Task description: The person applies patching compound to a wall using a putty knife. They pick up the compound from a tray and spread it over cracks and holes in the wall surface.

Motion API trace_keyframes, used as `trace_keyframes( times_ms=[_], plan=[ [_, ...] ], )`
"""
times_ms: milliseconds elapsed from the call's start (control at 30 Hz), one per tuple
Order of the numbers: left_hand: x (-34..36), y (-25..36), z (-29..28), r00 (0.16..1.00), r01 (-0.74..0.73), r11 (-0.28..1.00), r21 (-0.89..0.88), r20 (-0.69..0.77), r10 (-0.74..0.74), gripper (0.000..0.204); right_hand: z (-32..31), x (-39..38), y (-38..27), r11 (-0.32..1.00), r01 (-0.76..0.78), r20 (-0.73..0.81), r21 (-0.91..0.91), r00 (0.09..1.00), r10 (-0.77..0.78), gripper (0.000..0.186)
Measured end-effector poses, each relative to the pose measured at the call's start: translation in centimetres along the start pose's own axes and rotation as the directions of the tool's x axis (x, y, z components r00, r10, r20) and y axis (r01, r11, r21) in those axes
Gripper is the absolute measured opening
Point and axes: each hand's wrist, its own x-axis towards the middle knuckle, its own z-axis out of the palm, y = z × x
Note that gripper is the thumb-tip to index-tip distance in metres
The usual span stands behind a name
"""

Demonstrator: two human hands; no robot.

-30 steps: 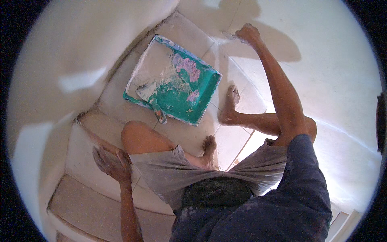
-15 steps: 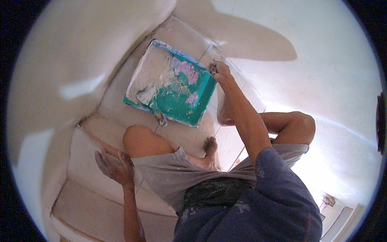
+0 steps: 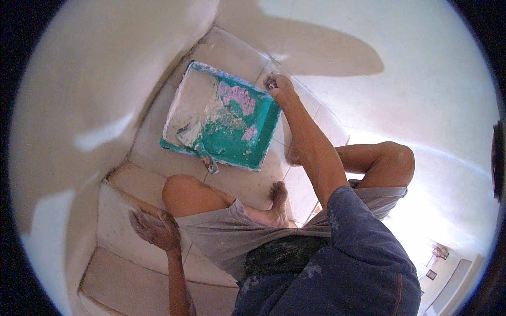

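Note:
My right hand (image 3: 278,86) is closed on a scraper, its handle largely covered by my fingers and its pale blade faint against the tiles, just beyond the upper right corner of a square teal tray (image 3: 253,152). The tray lies on the tiles, crusted with off-white and pink filler. A second putty knife (image 3: 208,158) rests across its lower left part, blade inside and handle over the rim. My left hand (image 3: 155,229) hangs by my left knee at a step edge, fingers apart and holding nothing.
Pale walls rise at the left (image 3: 84,95) and right (image 3: 411,105), meeting beyond the tray at a tiled landing (image 3: 221,47). Tiled steps (image 3: 126,268) descend at lower left. My bent legs and bare feet flank the tray's near side. A bright opening shows at lower right.
My right hand has come down and left from the right wall to the tray's far corner, still closed on the scraper. The left hand has barely moved; the view has shifted slightly.

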Motion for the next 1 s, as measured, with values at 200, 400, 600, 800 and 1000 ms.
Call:
trace_keyframes(
  times_ms=[200, 400, 600, 800, 1000],
  plan=[
    [0.3, 0.7, 0.0, 1.000, -0.014, 0.998, -0.056, -0.021, 0.013, 0.058, 2.4, -4.3, -4.5, 0.989, -0.030, 0.011, 0.144, 1.000, 0.029, 0.003],
    [0.6, 1.7, 1.6, 0.999, -0.047, 0.993, -0.106, -0.024, 0.044, 0.059, -2.8, 0.4, -6.4, 0.682, 0.617, 0.408, -0.393, 0.781, -0.472, 0.006],
    [-0.1, 0.2, -0.2, 1.000, 0.017, 0.998, -0.053, -0.012, -0.018, 0.060, 3.5, -5.7, -6.6, 0.120, 0.597, 0.529, -0.793, 0.773, -0.349, 0.008],
    [0.4, 1.4, -0.1, 1.000, 0.009, 0.998, -0.062, 0.015, -0.008, 0.060, 5.6, -13.6, -9.5, 0.966, 0.144, 0.018, -0.215, 0.990, -0.143, 0.009],
    [0.7, 1.5, -0.6, 0.999, 0.024, 0.997, -0.067, 0.022, -0.023, 0.062, 2.1, -16.8, -5.4, 0.449, 0.346, 0.225, -0.824, 0.926, -0.302, 0.028]
  ],
)
